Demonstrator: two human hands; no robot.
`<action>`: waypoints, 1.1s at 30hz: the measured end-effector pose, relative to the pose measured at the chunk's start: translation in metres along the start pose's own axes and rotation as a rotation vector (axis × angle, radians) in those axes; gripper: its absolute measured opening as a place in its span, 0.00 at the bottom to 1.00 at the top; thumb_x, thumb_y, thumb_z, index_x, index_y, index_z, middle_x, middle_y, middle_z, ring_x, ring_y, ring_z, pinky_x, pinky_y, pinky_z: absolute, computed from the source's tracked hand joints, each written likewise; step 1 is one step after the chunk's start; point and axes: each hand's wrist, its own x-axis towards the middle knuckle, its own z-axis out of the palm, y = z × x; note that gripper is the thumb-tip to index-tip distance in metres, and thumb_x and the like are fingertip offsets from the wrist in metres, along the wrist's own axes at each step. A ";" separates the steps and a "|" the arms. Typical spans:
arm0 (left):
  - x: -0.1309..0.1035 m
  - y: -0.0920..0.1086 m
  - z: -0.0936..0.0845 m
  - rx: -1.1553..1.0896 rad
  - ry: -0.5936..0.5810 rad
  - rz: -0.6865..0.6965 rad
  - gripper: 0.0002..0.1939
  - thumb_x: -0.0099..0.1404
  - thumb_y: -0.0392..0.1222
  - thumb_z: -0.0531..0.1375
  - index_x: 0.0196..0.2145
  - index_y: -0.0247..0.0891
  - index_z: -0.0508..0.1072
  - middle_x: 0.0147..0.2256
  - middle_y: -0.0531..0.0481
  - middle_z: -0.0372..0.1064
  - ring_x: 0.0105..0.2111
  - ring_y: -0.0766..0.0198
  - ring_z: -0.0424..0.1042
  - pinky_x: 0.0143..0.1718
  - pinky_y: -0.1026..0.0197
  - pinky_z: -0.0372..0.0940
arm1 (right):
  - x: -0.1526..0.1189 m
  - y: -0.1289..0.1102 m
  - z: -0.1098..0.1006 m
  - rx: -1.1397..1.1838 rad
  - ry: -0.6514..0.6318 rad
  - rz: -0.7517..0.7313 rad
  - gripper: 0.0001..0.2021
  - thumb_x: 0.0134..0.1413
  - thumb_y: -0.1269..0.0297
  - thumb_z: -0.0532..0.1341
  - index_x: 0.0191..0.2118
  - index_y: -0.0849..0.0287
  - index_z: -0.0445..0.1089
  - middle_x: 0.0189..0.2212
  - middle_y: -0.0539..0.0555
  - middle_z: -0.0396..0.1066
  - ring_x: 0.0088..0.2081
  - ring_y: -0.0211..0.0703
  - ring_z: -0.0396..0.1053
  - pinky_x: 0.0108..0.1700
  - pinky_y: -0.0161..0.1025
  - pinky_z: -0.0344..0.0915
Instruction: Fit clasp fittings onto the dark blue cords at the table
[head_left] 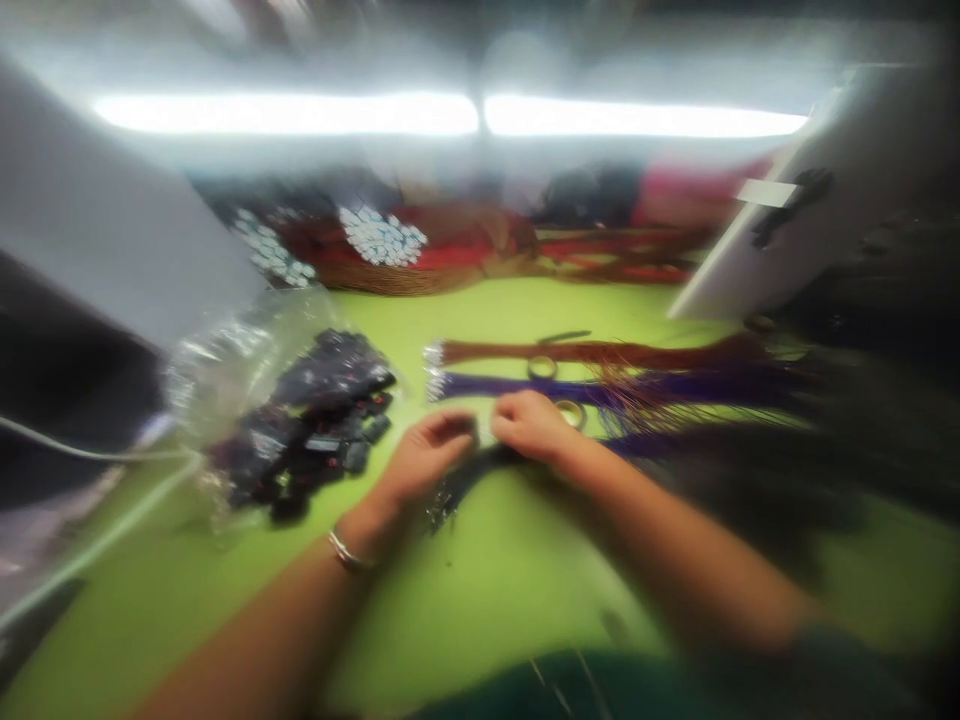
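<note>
My left hand (431, 455), with a bracelet at the wrist, is curled with fingers and thumb round a small dark piece that is too blurred to name. Just to its right, my right hand (525, 422) is closed, knuckles up; what it grips is hidden. A small pale thing shows in the gap between the hands. Below them, a bundle of dark wires (472, 478) with metal ends lies on the green table (480, 590). Beyond my hands lie a purple wire bundle (495, 387) and a brown wire bundle (487, 351), both with whitish ends at the left.
A clear plastic bag (217, 370) with black connectors (330, 400) spilling out lies at the left. Two tape rolls (541, 368) (571, 413) sit by the bundles. Red and brown wires (450, 255) run along the back, between side panels (780, 200).
</note>
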 end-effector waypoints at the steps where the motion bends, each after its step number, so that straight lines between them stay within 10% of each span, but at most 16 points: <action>1: 0.000 0.000 0.000 0.033 -0.006 0.020 0.17 0.51 0.37 0.67 0.41 0.37 0.76 0.38 0.45 0.75 0.39 0.59 0.72 0.46 0.57 0.64 | 0.000 0.001 0.000 0.019 -0.005 -0.007 0.09 0.42 0.66 0.54 0.21 0.60 0.70 0.21 0.49 0.68 0.23 0.34 0.59 0.26 0.31 0.50; 18: 0.002 -0.001 -0.004 -0.029 -0.027 -0.060 0.17 0.51 0.37 0.67 0.41 0.36 0.76 0.37 0.45 0.75 0.36 0.59 0.73 0.42 0.57 0.67 | -0.004 -0.001 0.004 0.369 0.053 0.130 0.04 0.40 0.73 0.57 0.21 0.63 0.68 0.16 0.47 0.65 0.18 0.31 0.61 0.22 0.28 0.55; 33: -0.001 0.000 0.003 0.131 -0.015 0.018 0.16 0.50 0.39 0.67 0.40 0.37 0.78 0.37 0.45 0.76 0.38 0.55 0.73 0.44 0.55 0.66 | -0.002 0.001 0.007 0.174 0.044 0.072 0.06 0.42 0.72 0.57 0.21 0.64 0.70 0.18 0.47 0.65 0.22 0.31 0.58 0.24 0.29 0.51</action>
